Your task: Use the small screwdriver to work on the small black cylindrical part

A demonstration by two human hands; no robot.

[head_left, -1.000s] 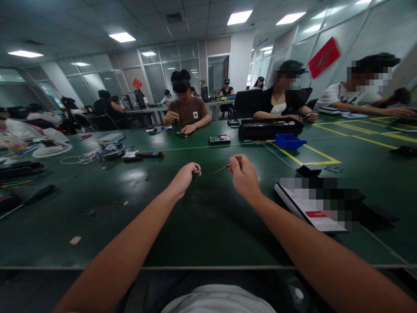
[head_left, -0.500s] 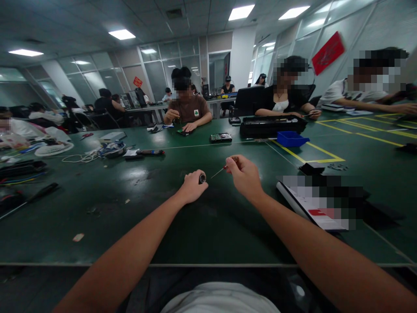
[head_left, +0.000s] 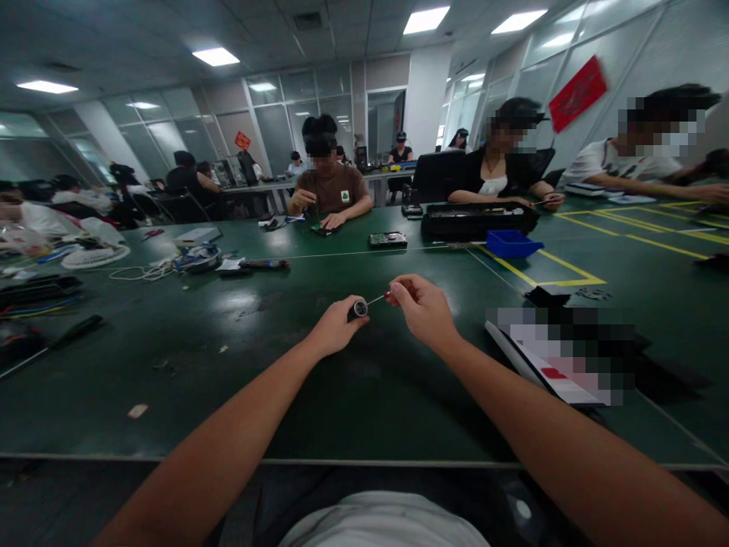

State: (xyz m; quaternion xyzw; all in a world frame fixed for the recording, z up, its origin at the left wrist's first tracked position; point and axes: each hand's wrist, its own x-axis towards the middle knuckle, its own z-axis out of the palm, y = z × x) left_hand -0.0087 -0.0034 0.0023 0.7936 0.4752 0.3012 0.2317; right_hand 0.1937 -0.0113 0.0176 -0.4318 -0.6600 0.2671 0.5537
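My left hand point(head_left: 335, 328) is wrapped round a small dark cylindrical part point(head_left: 358, 309), whose round end with a pale rim faces up and to the right. Between thumb and fingers, my right hand point(head_left: 422, 305) pinches the red handle of a thin screwdriver point(head_left: 377, 299). Its shaft points left and slightly down, and the tip is at the rim of the part. Whether the tip touches it or sits inside, I cannot tell. Both hands are above the middle of the green table point(head_left: 319, 403).
A circuit board point(head_left: 388, 239) lies beyond my hands, with a long black casing point(head_left: 478, 222) and a blue tray point(head_left: 512, 244) to its right. Papers point(head_left: 541, 361) lie near my right forearm. Cables point(head_left: 197, 258) and a long screwdriver point(head_left: 80, 332) are at left. People sit opposite.
The screwdriver tip has come to the end of the dark part, closing the small gap. My left hand has shifted slightly right, and the part's round end is turned more towards the camera.
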